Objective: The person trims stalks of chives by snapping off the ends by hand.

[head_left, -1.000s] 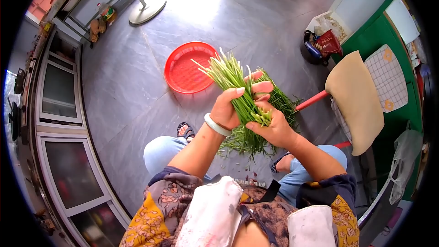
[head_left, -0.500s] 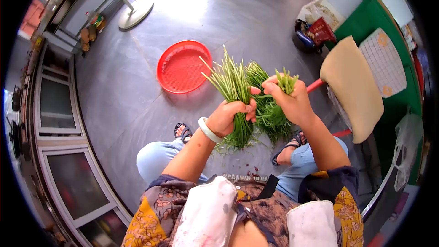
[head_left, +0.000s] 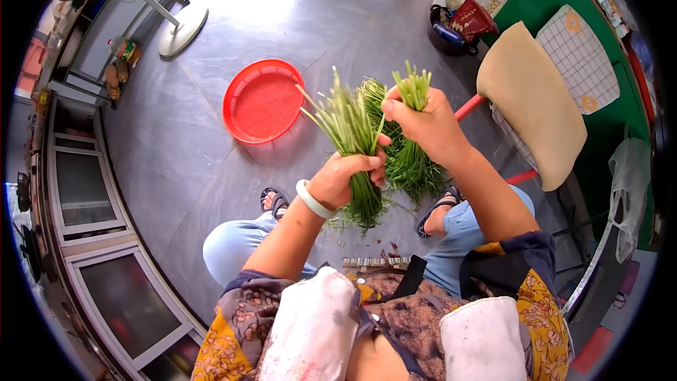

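My left hand [head_left: 347, 178], with a pale bangle on its wrist, is wrapped round a thick bunch of chives [head_left: 345, 123], cut ends up and leaves hanging below the fist. Close on its right, my right hand [head_left: 434, 127] is closed round a smaller bundle of chives [head_left: 414, 88]. The thumb and forefinger of that hand touch a single stalk at the side of the larger bunch. Under and behind both hands, a pile of chives [head_left: 416, 169] lies on the floor. Beyond my left hand sits a red plastic basket [head_left: 264, 102] with a mesh bottom.
A chair with a tan seat [head_left: 532, 102] stands at the right, near a dark pot [head_left: 451, 39] holding packets. A fan base [head_left: 183, 30] is at the upper left. Glass-doored cabinets [head_left: 120, 296] line the left side. My sandalled feet rest on the grey floor.
The view has shifted slightly, so the scene sits further left. My right hand has risen a little beside the larger bunch, and a stalk now shows at its fingertips. Both bunches stay held.
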`<action>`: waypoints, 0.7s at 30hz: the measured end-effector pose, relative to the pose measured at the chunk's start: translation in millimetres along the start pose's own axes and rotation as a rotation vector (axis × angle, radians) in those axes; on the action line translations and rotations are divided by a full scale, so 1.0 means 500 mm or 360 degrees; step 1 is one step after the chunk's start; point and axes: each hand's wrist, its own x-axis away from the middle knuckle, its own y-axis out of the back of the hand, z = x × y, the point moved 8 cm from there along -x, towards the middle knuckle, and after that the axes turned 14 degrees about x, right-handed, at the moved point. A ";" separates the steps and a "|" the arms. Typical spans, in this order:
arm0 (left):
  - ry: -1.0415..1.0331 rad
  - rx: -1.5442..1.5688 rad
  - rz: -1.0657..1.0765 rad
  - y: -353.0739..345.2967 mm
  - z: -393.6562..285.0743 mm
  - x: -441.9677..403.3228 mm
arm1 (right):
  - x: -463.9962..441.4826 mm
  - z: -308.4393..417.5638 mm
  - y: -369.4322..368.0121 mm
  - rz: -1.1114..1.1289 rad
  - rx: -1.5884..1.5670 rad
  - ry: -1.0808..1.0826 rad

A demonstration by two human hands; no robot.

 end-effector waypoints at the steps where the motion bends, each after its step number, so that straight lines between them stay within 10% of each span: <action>1: -0.0008 0.0114 0.0056 0.003 -0.006 0.001 | 0.002 0.001 0.003 0.0029 -0.0098 -0.0106; 21: -0.1104 -0.0292 -0.1339 0.311 -0.222 0.156 | -0.032 -0.018 0.168 -0.0456 -0.0575 -0.0179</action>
